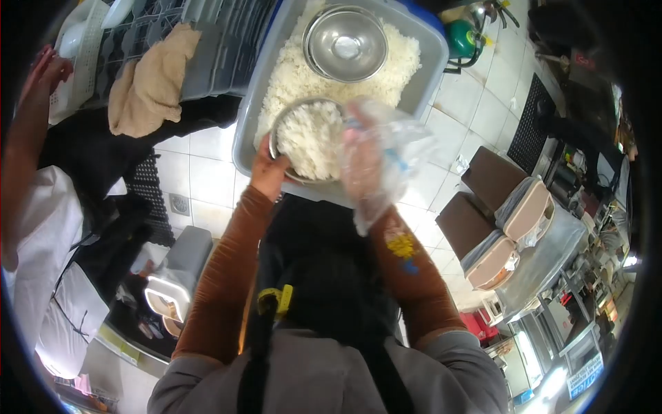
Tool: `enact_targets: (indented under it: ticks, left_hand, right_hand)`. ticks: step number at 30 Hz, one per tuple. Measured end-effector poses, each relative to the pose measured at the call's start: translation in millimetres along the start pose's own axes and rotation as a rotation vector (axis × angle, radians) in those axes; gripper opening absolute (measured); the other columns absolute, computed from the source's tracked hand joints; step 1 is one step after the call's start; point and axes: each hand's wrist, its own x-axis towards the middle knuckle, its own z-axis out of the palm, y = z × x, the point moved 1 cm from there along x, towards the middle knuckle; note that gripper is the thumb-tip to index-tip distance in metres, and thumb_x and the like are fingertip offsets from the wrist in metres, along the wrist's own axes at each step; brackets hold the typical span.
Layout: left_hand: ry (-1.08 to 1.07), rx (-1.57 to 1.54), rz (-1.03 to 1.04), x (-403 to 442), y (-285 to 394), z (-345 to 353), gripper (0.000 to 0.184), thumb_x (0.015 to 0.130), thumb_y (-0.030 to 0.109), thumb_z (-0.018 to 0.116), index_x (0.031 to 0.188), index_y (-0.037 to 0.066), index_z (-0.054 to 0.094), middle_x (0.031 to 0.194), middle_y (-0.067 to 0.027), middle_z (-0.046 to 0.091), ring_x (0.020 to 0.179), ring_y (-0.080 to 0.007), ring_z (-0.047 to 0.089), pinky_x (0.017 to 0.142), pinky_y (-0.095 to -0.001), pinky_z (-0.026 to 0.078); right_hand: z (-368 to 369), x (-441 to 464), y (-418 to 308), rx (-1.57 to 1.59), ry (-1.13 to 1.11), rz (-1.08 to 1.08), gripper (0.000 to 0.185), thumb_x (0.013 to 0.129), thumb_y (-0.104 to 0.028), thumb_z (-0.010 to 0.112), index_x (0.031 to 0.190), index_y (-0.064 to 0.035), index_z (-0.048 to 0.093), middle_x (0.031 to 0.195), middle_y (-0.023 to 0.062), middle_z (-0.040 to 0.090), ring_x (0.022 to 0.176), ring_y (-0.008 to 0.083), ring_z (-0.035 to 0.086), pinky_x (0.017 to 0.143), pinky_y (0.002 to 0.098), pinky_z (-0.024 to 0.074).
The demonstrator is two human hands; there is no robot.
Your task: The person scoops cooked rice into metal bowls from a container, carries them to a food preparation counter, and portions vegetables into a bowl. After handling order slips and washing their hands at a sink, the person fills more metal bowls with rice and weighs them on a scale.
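Observation:
A metal bowl heaped with cooked white rice (pixel 310 138) sits at the front part of a large grey tub (pixel 246 131). My left hand (pixel 270 169) is closed on the left rim of this bowl. Over its right side is my right hand (pixel 362 162), inside a loose clear plastic bag (pixel 403 148). The bag and blur hide those fingers, so I cannot tell whether they grip the rim or rice. More loose rice (pixel 396 62) fills the tub. Stacked empty metal bowls (pixel 346 45) rest on that rice at the far side.
A person in white (pixel 52 241) stands at the left, one hand (pixel 48 69) near a white basket (pixel 76 62). A tan cloth (pixel 155 86) hangs over grey racks (pixel 221 48). Brown bins (pixel 476 238) stand at right on white tile (pixel 458 110). A green cylinder (pixel 460 39) is beyond the tub.

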Motion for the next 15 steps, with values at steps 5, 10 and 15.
enact_targets:
  ticks: [5, 10, 15]
  left_hand:
    - [0.021, 0.109, 0.069, 14.3, 28.2, -41.0, 0.055, 0.077, -0.007, 0.047, 0.131, 0.003, 0.042, 0.113, -0.0135, 0.059, 0.093, -0.0230, 0.065, 0.067, -0.0321, 0.061]
    - [0.059, 0.377, 0.129, 18.5, 34.0, -61.3, 0.053, 0.077, -0.004, 0.048, 0.130, 0.000, 0.046, 0.113, -0.0102, 0.059, 0.093, -0.0166, 0.062, 0.071, -0.0254, 0.056]
    - [0.117, 0.482, 0.165, 34.1, 17.5, -80.6, 0.051, 0.073, -0.002, 0.050, 0.124, 0.000, 0.053, 0.104, -0.0113, 0.062, 0.092, -0.0187, 0.062, 0.076, -0.0281, 0.053]
  right_hand:
    - [-73.6, 76.1, 37.8, -0.543, 0.197, -0.163, 0.034, 0.095, -0.025, 0.050, 0.121, -0.0044, 0.056, 0.104, 0.0124, 0.062, 0.091, 0.0254, 0.060, 0.080, 0.0373, 0.0495]
    - [-66.1, 177.5, 60.0, -0.811, 0.038, -0.235, 0.034, 0.090, -0.023, 0.055, 0.119, -0.0062, 0.058, 0.104, 0.0122, 0.062, 0.094, 0.0270, 0.059, 0.083, 0.0414, 0.0475]
    - [-72.0, 177.1, 50.7, -1.129, -0.028, -0.374, 0.036, 0.085, -0.021, 0.058, 0.117, -0.0065, 0.057, 0.113, 0.0138, 0.059, 0.106, 0.0281, 0.054, 0.090, 0.0445, 0.0440]
